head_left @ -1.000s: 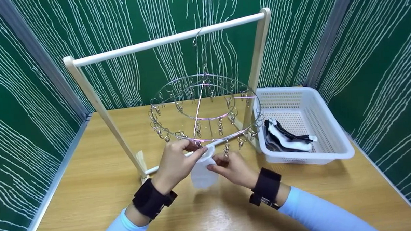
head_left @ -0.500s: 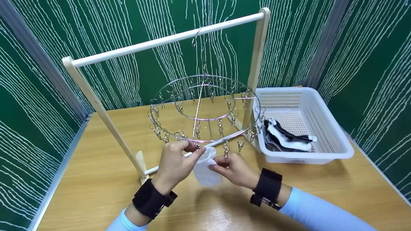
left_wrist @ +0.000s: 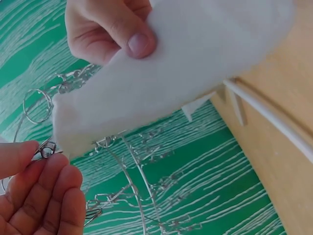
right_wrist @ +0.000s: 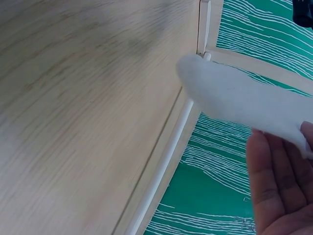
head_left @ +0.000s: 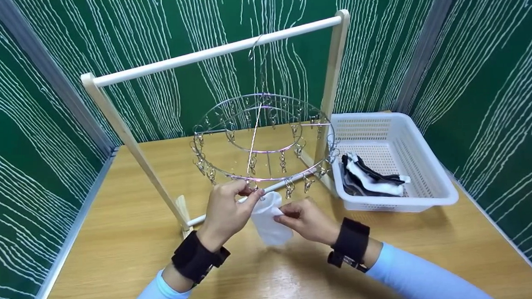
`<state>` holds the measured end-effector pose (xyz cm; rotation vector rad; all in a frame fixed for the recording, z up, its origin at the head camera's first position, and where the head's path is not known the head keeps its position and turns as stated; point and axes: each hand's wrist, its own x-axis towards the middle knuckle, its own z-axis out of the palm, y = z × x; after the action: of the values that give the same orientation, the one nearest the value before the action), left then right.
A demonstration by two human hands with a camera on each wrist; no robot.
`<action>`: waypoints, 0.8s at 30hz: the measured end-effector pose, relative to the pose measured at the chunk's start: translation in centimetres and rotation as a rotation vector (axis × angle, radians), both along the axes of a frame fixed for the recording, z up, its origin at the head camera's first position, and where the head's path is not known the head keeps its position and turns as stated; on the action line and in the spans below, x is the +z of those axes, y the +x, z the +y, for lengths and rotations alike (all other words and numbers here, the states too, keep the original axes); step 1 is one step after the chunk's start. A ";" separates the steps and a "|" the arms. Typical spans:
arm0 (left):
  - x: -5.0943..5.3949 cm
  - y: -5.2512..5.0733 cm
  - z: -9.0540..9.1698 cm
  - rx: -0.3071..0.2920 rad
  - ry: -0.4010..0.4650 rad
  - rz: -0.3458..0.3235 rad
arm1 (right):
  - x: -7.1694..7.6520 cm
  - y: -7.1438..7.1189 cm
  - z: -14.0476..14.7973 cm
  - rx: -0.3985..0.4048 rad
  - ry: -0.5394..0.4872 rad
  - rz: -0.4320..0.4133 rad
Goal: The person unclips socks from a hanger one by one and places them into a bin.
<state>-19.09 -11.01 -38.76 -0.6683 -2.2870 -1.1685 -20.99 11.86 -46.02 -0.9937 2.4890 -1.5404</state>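
Note:
A white sock [head_left: 271,224] hangs under the front of a round metal clip hanger [head_left: 276,179]. My right hand [head_left: 310,221] pinches the sock's upper edge between thumb and fingers. At the other side of the opening, my left hand [head_left: 230,208] pinches a wire clip [left_wrist: 47,149] between thumb and fingertips. In the left wrist view that clip lies at the corner of the sock's cuff; whether it grips the fabric cannot be told. The toe end of the sock dangles free in the right wrist view.
The hanger hooks over the white bar [head_left: 218,50] of a wooden rack [head_left: 128,141], with several clips dangling round its rings. To the right stands a white plastic basket [head_left: 430,170] holding dark and white socks [head_left: 373,179]. Green walls surround the table [head_left: 119,261].
My right hand has shifted slightly to the right, drawing the sock's edge along with it. The hanger's rings have moved a little up and left. My left hand stays almost still.

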 end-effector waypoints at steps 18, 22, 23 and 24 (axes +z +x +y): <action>-0.1 0.2 -0.4 0.066 0.019 -0.044 | 0.5 -0.6 4.6 0.008 0.071 0.151; -0.1 0.3 -0.4 0.083 0.016 -0.062 | 1.3 -0.9 5.9 0.053 0.089 0.173; -0.1 0.3 -0.4 0.085 0.018 -0.065 | 1.5 -1.0 6.3 0.069 0.092 0.161; -0.1 0.3 -0.4 0.089 0.017 -0.068 | 1.8 -1.0 6.6 0.082 0.100 0.158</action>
<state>-18.84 -11.44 -38.82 -0.5223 -2.3353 -1.1846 -22.04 18.48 -44.21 -1.2286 2.5618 -1.3501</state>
